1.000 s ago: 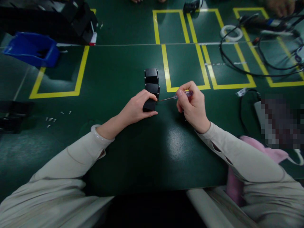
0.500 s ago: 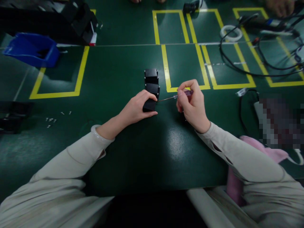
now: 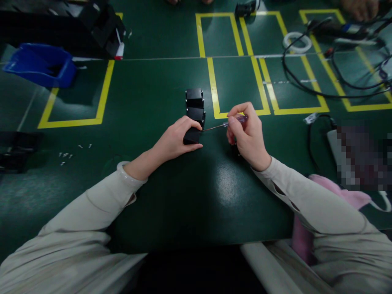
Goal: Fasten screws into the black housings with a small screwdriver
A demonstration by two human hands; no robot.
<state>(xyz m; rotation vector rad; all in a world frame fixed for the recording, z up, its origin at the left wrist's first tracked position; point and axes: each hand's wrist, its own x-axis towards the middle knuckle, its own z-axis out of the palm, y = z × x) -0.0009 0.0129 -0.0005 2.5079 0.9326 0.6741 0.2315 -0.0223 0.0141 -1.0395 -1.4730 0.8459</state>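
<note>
Three small black boxes lie in a row on the green table (image 3: 171, 192). My left hand (image 3: 174, 141) grips the nearest black box (image 3: 192, 136) and holds it down. The other two black boxes (image 3: 195, 105) sit just beyond it, touching each other. My right hand (image 3: 248, 136) pinches a small screwdriver (image 3: 228, 123) with a purple handle. Its thin shaft points left and its tip meets the right side of the held box.
Yellow tape rectangles (image 3: 235, 85) mark the table. A blue bin (image 3: 43, 65) and black parts (image 3: 101, 28) stand far left, loose screws (image 3: 69, 153) at left. Black cables (image 3: 330, 77) and a white tape roll (image 3: 297, 41) lie at right. Another person's hand (image 3: 358, 8) shows top right.
My right hand's fingers shifted slightly on the screwdriver handle. The left hand and the boxes stay where they were.
</note>
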